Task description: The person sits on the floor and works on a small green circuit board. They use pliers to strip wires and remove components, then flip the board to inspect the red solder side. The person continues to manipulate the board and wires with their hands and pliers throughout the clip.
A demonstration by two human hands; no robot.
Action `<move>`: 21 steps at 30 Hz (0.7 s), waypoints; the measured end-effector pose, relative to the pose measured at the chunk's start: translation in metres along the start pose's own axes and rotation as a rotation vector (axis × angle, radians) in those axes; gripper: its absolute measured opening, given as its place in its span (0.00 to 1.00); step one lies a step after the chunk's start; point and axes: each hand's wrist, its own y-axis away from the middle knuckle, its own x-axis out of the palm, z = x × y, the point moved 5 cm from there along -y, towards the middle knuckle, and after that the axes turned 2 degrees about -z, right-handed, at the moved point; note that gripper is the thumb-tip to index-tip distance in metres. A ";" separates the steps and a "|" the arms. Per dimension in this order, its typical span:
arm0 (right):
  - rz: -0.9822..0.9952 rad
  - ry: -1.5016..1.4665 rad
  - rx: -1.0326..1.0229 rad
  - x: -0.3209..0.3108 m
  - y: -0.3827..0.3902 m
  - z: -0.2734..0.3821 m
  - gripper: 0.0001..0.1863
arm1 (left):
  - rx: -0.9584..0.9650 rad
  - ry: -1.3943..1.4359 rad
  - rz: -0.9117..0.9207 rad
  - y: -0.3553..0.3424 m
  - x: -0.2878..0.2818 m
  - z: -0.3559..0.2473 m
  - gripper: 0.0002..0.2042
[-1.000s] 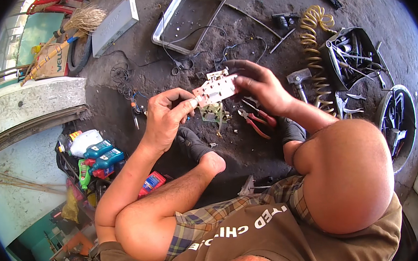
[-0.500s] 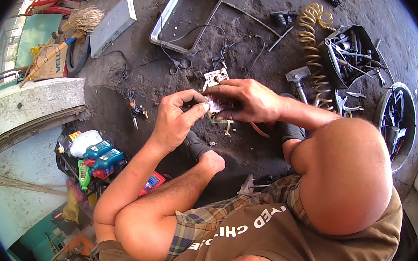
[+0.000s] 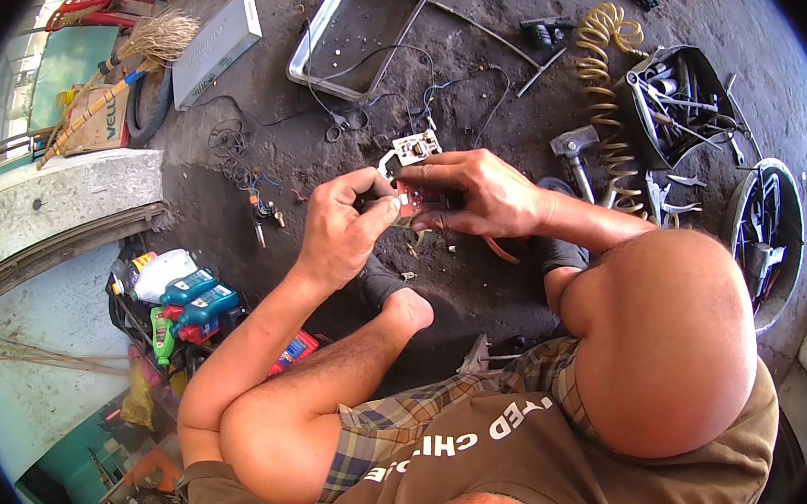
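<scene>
Between my two hands is a small flat reddish piece with a pale patch at its left end; its exact kind is unclear. My left hand pinches its left end between thumb and forefinger. From the right, my right hand grips it, with the fingers over the far edge and the thumb along the near edge. The fingertips of both hands look blackened. Just beyond them on the ground lies a white plastic part with small metal pieces on it. My right fingers partly cover the reddish piece.
On the dark dirt floor beyond are a metal tray and thin wires. A hammer, a coiled yellow hose, a tool bin and a round basin stand right. Bottles sit left.
The piece in my hands has tilted and now shows a reddish face where it looked pale purple. Both hands stay in nearly the same place, still gripping it.
</scene>
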 end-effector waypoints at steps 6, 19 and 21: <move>0.044 -0.075 -0.104 -0.003 0.002 -0.005 0.33 | -0.106 0.327 0.085 0.002 0.006 -0.001 0.05; -0.031 0.012 -0.104 -0.003 0.003 0.001 0.33 | 0.077 0.016 0.023 0.009 0.001 -0.010 0.04; -0.053 0.010 -0.152 -0.004 0.004 0.001 0.33 | 0.060 0.081 0.047 0.009 0.001 -0.012 0.04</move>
